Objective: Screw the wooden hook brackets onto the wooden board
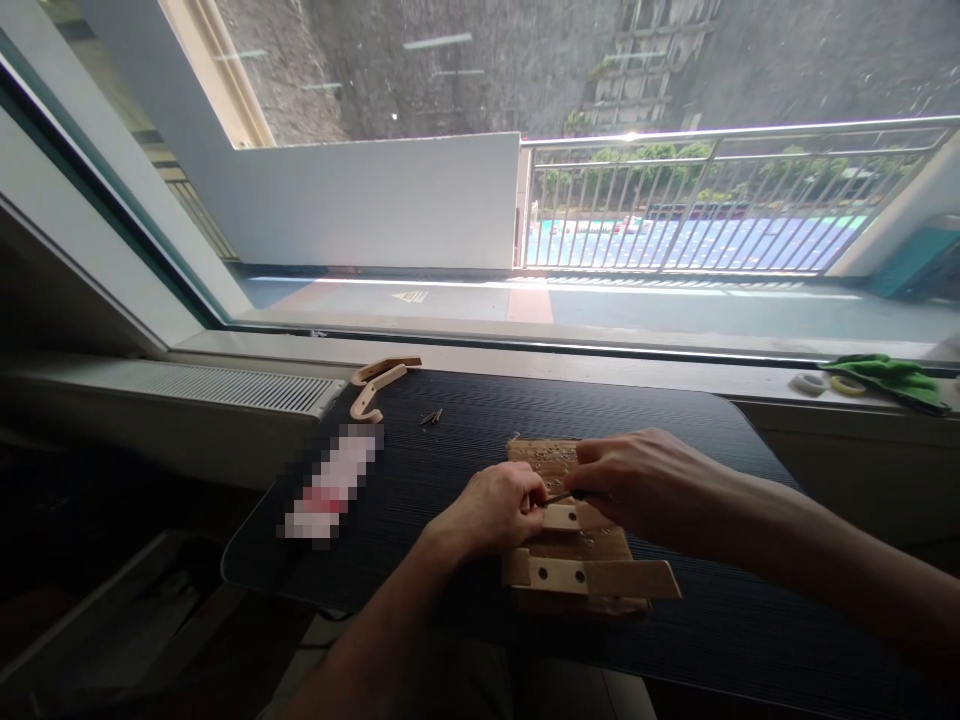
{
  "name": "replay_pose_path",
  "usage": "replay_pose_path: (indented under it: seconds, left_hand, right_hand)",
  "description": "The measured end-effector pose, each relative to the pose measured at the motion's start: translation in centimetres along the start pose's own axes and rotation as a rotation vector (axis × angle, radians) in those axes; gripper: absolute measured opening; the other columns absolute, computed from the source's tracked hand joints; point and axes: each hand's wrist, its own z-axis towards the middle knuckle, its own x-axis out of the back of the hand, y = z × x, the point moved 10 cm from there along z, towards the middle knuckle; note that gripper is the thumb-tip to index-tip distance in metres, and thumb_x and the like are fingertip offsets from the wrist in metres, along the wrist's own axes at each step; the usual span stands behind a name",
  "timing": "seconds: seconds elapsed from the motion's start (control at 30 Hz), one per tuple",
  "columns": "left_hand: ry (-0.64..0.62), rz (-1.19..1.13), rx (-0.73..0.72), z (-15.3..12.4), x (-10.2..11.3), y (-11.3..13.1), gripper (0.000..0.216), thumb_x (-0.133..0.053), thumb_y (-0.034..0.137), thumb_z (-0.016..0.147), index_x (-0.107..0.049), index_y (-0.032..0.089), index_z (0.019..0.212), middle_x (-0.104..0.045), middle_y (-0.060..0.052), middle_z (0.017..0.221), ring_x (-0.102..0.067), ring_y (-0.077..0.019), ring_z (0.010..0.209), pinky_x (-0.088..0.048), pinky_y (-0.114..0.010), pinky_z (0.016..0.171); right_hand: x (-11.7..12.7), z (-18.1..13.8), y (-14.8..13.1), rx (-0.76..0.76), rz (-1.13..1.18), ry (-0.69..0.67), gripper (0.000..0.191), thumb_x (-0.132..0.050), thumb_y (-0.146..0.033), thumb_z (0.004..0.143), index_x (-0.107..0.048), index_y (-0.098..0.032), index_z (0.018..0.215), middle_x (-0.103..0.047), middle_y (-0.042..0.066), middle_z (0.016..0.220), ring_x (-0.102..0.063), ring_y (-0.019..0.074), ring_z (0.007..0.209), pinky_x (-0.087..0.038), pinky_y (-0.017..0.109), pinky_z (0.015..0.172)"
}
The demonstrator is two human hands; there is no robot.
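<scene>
My left hand is closed in a pinch beside a small wooden piece with a hole in it. My right hand is closed round a thin dark tool whose tip points at my left fingers. Both hands rest over a brown wooden board lying on a dark ribbed mat. A longer wooden strip with holes lies across the board's near end.
Two curved wooden hooks and a few small dark screws lie at the mat's far left. A blurred pink-white object sits left of the board. Tape rolls and green cloth are on the window sill.
</scene>
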Motion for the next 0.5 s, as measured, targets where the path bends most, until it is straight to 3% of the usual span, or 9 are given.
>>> replay_pose_path:
  seconds: [0.2, 0.5]
  left_hand:
    - [0.023, -0.017, -0.028, 0.0, -0.1, -0.3, 0.007, -0.053, 0.019, 0.072, -0.06, 0.018, 0.072, -0.059, 0.0, 0.072, -0.051, -0.0118, 0.065, -0.036, -0.021, 0.059]
    - [0.034, 0.004, -0.006, 0.0, 0.1, -0.2, 0.006, -0.054, 0.019, 0.071, -0.056, 0.016, 0.067, -0.057, 0.002, 0.065, -0.047, -0.0099, 0.058, -0.032, -0.02, 0.053]
  right_hand:
    - [0.7, 1.1, -1.4, 0.093, -0.068, -0.005, 0.025, -0.049, -0.002, 0.07, -0.065, -0.021, 0.076, -0.059, -0.001, 0.072, -0.049, 0.0092, 0.055, -0.021, 0.025, 0.048]
    - [1.0, 2.5, -3.3, 0.202, -0.054, -0.047, 0.024, -0.053, -0.001, 0.07, -0.066, -0.019, 0.079, -0.062, 0.001, 0.077, -0.055, 0.0124, 0.07, -0.032, 0.023, 0.059]
